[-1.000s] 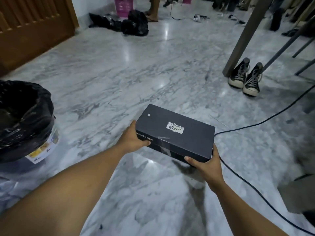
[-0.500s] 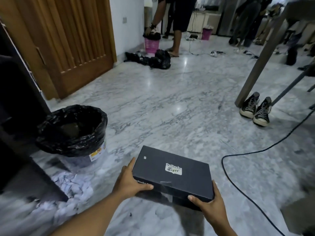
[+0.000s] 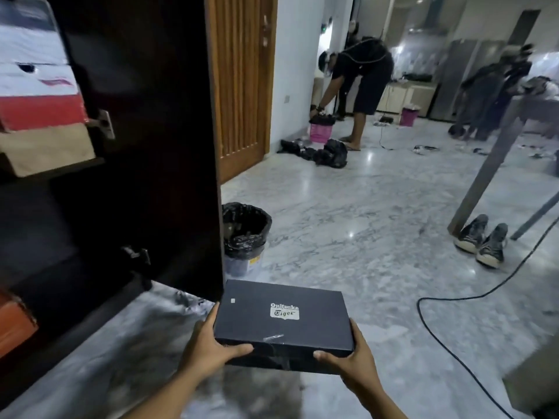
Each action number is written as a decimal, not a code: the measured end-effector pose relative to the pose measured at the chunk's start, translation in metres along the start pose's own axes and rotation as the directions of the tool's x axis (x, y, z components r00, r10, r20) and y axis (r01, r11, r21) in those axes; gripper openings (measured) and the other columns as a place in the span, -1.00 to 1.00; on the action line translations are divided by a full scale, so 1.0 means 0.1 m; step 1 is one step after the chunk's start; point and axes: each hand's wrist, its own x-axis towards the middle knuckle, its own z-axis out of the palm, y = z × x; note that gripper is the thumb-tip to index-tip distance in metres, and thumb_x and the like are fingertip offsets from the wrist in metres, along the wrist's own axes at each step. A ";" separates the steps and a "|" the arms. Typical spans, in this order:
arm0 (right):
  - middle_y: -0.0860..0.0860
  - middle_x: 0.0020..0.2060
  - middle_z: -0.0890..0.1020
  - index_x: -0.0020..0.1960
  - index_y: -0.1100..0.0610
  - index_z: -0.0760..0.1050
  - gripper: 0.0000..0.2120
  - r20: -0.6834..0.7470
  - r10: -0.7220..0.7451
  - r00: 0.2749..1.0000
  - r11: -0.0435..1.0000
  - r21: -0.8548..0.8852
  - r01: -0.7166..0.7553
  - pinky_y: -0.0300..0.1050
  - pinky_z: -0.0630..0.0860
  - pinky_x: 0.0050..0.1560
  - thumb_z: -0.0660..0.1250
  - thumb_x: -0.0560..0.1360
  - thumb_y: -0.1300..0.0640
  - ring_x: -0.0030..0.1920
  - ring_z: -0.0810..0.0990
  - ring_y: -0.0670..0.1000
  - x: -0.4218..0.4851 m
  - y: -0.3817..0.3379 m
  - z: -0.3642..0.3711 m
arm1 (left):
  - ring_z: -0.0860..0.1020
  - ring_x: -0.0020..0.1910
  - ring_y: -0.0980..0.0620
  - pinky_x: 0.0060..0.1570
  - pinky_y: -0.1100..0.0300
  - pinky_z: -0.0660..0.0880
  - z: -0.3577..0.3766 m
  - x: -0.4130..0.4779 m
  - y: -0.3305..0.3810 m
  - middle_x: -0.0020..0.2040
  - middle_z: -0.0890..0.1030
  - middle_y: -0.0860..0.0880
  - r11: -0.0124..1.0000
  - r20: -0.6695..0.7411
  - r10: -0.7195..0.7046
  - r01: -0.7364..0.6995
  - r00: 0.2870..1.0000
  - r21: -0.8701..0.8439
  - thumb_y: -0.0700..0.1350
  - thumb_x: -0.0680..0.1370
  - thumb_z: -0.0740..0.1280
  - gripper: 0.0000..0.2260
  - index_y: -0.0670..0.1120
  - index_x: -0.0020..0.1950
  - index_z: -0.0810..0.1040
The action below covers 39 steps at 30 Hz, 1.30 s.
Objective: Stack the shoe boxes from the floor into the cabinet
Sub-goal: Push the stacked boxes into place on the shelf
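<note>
Lifted higher than half a second ago, the black box (image 3: 281,322) is now held level in the air above the marble floor (image 3: 363,225), and the view has swung left and up, so the dark cabinet door (image 3: 145,146) now fills the left side. The box's far-left corner is just beside the door's lower edge; whether they touch cannot be told.

The left hand (image 3: 208,343) grips the box's near-left corner, thumb curled over the near edge of the lid and fingers out of sight along the side. The right hand (image 3: 354,367) grips the near-right corner the same way, thumb lying along the near edge and fingers wrapped up the right side.

Inside the cabinet, at far left, a white-and-red box (image 3: 36,86) sits on top of a brown box (image 3: 45,149) on an upper shelf. An orange box (image 3: 15,322) shows low at the left edge.

A bin (image 3: 245,234) lined with a black bag stands on the floor just right of the door, beyond the held box. A black cable (image 3: 447,343) curves across the floor at right. A pair of sneakers (image 3: 481,240) rests by a slanted table leg (image 3: 487,167) at far right. A wooden door (image 3: 239,86) stands behind the cabinet door. In the distance a person (image 3: 363,74) bends over a pink bin (image 3: 320,131), with black bags (image 3: 326,152) on the floor nearby.
</note>
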 end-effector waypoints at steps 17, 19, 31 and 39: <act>-0.11 0.27 0.58 0.49 -0.08 0.26 0.09 0.432 -0.317 0.844 0.948 0.155 0.277 -0.11 0.61 0.16 0.74 0.09 -0.07 0.24 0.58 -0.10 -0.33 -2.02 2.11 | 0.53 0.27 0.11 0.22 0.22 0.42 -2.79 -1.82 0.90 0.30 0.55 0.07 0.998 -0.576 0.053 -0.036 0.815 0.041 -0.11 0.10 0.72 0.12 -0.05 0.57 0.23; -0.13 0.20 0.61 0.45 -0.05 0.32 -0.03 0.457 -0.382 0.803 0.924 0.189 0.332 -0.28 0.59 0.04 0.73 0.15 0.03 0.17 0.61 -0.17 -0.27 -2.43 2.38 | 0.54 0.22 0.15 0.22 0.16 0.48 -3.16 -1.97 1.16 0.24 0.57 0.13 0.993 -0.646 0.106 -0.052 0.756 0.102 -0.06 0.11 0.73 0.08 0.06 0.54 0.27; -0.09 0.13 0.57 0.35 0.05 0.34 -0.16 0.379 -0.673 0.636 0.716 0.549 0.430 -0.43 0.50 -0.10 0.69 0.19 0.06 0.11 0.59 -0.08 -0.21 -5.03 3.52 | 0.52 0.17 0.03 0.21 0.03 0.51 -4.96 -2.55 2.94 0.20 0.49 0.02 0.909 -0.879 0.366 0.086 0.306 0.408 0.36 0.02 0.62 0.01 0.29 0.43 0.32; -0.01 0.25 0.50 0.50 0.15 0.23 -0.20 0.307 -0.739 0.600 0.548 0.791 0.271 -0.43 0.49 0.04 0.58 0.39 0.21 0.22 0.51 -0.05 -0.35 -6.39 4.32 | 0.49 0.20 -0.02 0.24 -0.04 0.50 -5.92 -2.67 3.67 0.26 0.45 0.00 0.918 -0.930 0.367 0.146 0.032 0.368 0.48 -0.04 0.52 0.12 0.17 0.46 0.28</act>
